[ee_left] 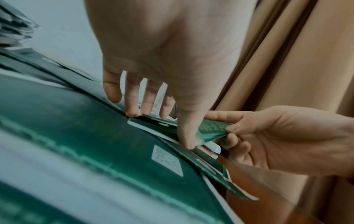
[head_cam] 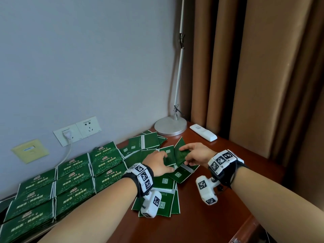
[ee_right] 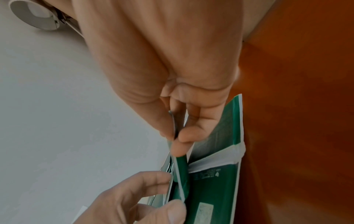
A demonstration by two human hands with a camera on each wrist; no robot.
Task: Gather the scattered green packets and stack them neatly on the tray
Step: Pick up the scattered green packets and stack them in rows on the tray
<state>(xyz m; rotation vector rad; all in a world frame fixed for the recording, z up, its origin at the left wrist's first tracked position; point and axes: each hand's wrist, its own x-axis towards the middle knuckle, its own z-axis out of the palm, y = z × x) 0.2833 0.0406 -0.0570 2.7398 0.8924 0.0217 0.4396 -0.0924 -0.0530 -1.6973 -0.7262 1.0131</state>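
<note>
Loose green packets (head_cam: 164, 181) lie overlapping in the middle of the wooden table (head_cam: 210, 218). To their left, neat rows of stacked green packets (head_cam: 73, 176) cover whatever they rest on. My left hand (head_cam: 165, 162) grips a few packets (head_cam: 169, 157) between thumb and fingers, at the far side of the loose pile. My right hand (head_cam: 184, 155) pinches a tilted green packet (head_cam: 181, 150) right beside them. In the left wrist view the left hand (ee_left: 162, 121) has white packet edges between its fingers, and the right hand (ee_left: 226, 125) pinches its packet (ee_left: 212, 128). The right wrist view shows the same pinch (ee_right: 175, 136).
A lamp base (head_cam: 171, 126) and a white remote (head_cam: 203, 132) sit at the table's far corner. Wall sockets with a plugged cable (head_cam: 70, 135) are behind the stacks. Brown curtains (head_cam: 254, 76) hang at the right. Bare wood lies at the front right, by the table edge.
</note>
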